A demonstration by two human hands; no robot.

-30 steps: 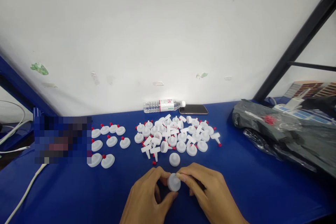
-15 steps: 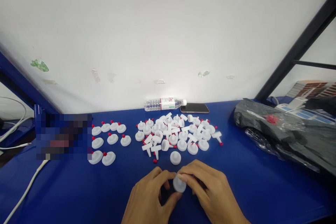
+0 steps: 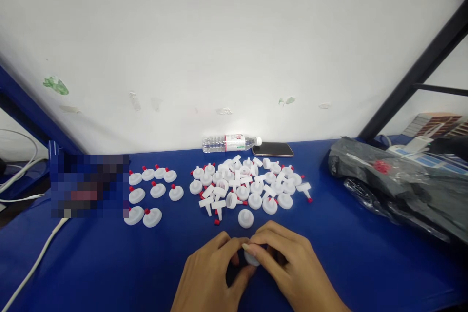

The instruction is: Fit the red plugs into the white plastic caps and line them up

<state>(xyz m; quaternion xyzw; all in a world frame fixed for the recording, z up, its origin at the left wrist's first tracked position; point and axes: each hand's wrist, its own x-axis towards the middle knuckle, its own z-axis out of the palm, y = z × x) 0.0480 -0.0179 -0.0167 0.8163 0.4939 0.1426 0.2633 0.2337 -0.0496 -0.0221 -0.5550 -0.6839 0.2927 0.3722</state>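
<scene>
One white cap [image 3: 251, 259], now farther from one loose cap [image 3: 245, 219], in close pinch of left hand [image 3: 215, 270] and right hand [image 3: 290, 263]

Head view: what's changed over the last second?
The held white cap shifted slightly right and toward the person. The left hand and right hand moved with it, their fingertips drawing closer and covering more of it. Nothing newly gripped or released. Unchanged: loose cap, pile of parts, red-tipped caps; the camera's view drifted slightly.
</scene>
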